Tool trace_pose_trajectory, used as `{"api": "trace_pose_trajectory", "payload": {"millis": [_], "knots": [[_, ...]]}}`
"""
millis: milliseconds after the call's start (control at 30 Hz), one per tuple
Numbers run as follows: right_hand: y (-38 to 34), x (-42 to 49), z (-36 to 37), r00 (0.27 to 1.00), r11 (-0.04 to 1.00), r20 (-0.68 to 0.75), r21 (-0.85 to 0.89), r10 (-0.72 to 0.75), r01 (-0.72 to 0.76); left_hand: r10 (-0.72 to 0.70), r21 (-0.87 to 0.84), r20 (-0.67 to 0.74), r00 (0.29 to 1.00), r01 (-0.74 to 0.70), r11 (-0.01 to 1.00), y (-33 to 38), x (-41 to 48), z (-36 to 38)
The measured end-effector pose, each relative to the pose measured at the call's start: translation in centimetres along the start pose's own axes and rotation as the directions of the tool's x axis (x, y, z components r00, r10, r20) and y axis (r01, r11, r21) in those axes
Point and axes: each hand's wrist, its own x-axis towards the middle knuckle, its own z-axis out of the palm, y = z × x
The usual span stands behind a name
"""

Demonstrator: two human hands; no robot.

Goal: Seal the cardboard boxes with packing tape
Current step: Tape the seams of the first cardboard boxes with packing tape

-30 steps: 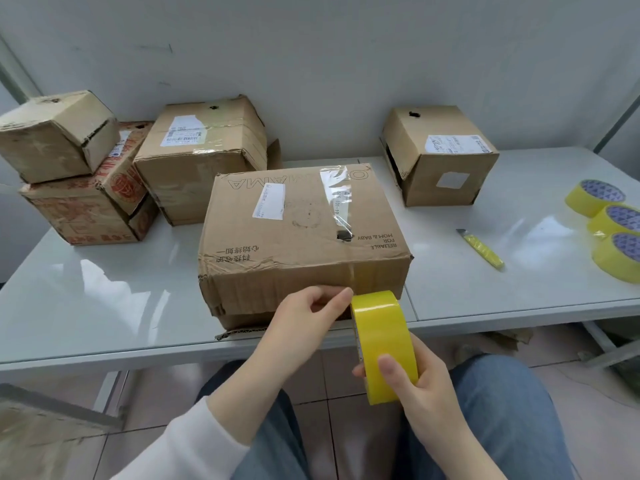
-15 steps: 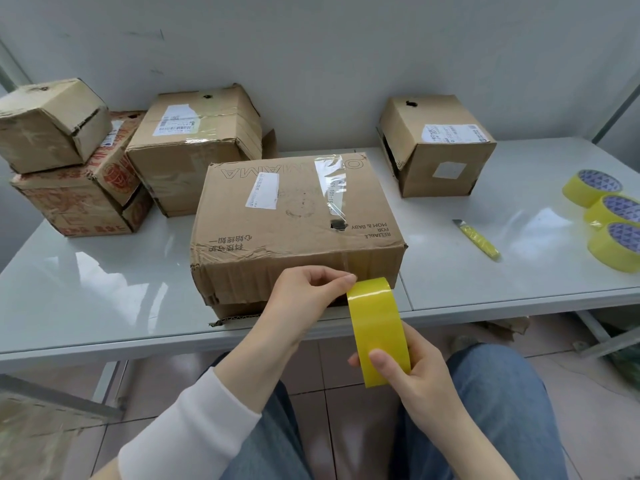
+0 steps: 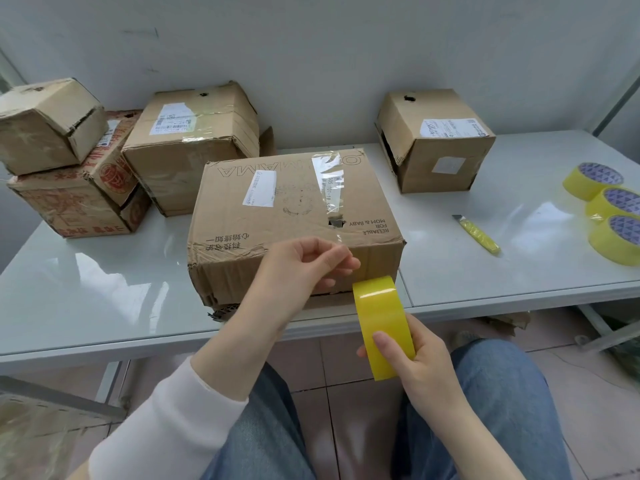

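A wide cardboard box (image 3: 277,216) with old clear tape and a white label lies at the table's front edge, straight ahead. Below its front face my right hand (image 3: 420,362) grips a yellow tape roll (image 3: 381,317) held on edge. My left hand (image 3: 304,268) is just above the roll, fingertips pinched together at the tape's free end against the box front. A strip of pulled tape cannot be made out clearly.
Three boxes (image 3: 187,147) crowd the back left, one stacked on another (image 3: 48,123). A small box (image 3: 440,140) stands at the back right. A yellow utility knife (image 3: 479,235) and three spare tape rolls (image 3: 613,237) lie on the white table (image 3: 86,289) at right.
My left hand has lifted a little from the roll's top, fingers now pinched above it. The roll stays in my right hand at about the same place.
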Motion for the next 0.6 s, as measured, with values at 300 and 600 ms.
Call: {"api": "trace_pose_trajectory", "payload": {"millis": [300,600], "knots": [[0.1,-0.6,-0.1,0.998,0.998,-0.003,0.015,-0.061,0.061,-0.097,-0.032,-0.036,0.995,0.096,0.995,-1.5,-1.2,-0.6],[-0.3,-1.3,-1.7,0.987,0.992,-0.101,0.012,-0.126,0.127,-0.438,-0.298,0.005,0.899,0.419,0.858,-2.9,-0.5,2.5]]}}
